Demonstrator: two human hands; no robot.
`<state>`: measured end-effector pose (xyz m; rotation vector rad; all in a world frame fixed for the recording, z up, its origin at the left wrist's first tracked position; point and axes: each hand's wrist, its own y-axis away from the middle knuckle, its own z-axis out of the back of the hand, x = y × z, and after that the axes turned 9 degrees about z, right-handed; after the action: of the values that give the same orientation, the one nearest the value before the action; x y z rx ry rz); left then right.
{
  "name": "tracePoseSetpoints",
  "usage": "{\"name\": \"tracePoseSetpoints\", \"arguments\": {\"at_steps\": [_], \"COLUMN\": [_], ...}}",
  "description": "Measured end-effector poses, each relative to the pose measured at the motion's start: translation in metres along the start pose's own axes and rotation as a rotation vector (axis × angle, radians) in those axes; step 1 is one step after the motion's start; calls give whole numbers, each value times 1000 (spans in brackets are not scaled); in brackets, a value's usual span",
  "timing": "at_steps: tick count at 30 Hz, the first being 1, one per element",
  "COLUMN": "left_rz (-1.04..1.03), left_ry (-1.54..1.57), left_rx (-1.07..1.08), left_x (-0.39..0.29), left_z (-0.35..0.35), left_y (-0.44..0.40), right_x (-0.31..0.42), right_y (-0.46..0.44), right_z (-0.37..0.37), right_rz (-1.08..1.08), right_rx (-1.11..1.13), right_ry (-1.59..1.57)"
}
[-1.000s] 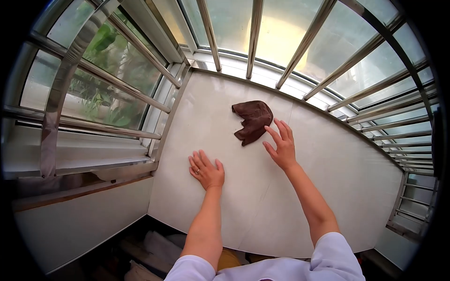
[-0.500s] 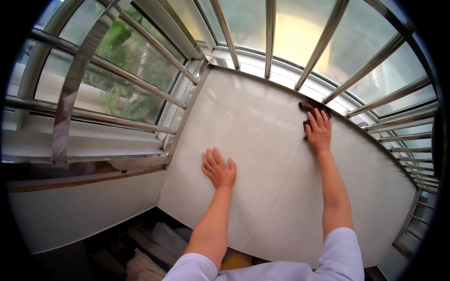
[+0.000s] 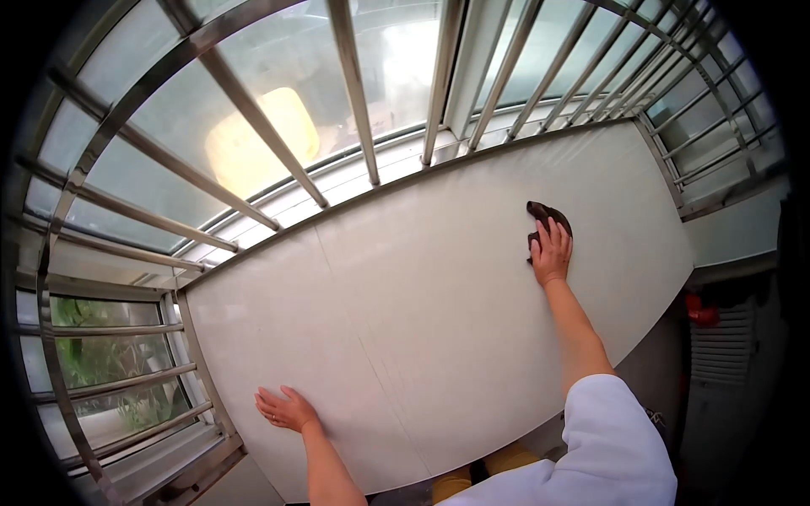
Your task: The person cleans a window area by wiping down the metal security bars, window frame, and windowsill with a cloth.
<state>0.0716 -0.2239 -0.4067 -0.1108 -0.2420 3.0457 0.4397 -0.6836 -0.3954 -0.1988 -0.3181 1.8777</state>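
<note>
A dark brown cloth lies bunched on the pale, smooth bay-window ledge. My right hand is on top of it, fingers stretched over the cloth and pressing it to the surface; part of the cloth sticks out ahead of and beside the fingers. At the lower left, my left hand rests flat on the ledge, fingers spread, with a ring on one finger and nothing held. A thin seam line crosses the ledge between the hands.
Metal window bars stand along the ledge's far edge and both ends. Behind them are frosted panes with a yellow shape. Plants show outside at the left. A red object is beyond the right edge, near a slatted panel.
My view has turned to the right. My right hand has moved with the cloth away from the barred edge, toward the ledge's right end. The left hand stays flat on the ledge.
</note>
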Motion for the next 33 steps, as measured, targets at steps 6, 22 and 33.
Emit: {"name": "tracePoseSetpoints", "arguments": {"at_steps": [6, 22, 33], "left_rz": [-67, -464, -395], "left_ry": [-69, 223, 162], "left_rx": [-67, 222, 143], "left_x": [14, -305, -315], "left_z": [-17, 43, 44], "left_y": [-8, 315, 323], "right_x": [-6, -14, -106], "right_y": [1, -2, -7], "right_z": [7, 10, 12], "right_rz": [-33, -34, 590], "right_rx": [-5, 83, 218], "right_ry": [-126, -210, -433]}}
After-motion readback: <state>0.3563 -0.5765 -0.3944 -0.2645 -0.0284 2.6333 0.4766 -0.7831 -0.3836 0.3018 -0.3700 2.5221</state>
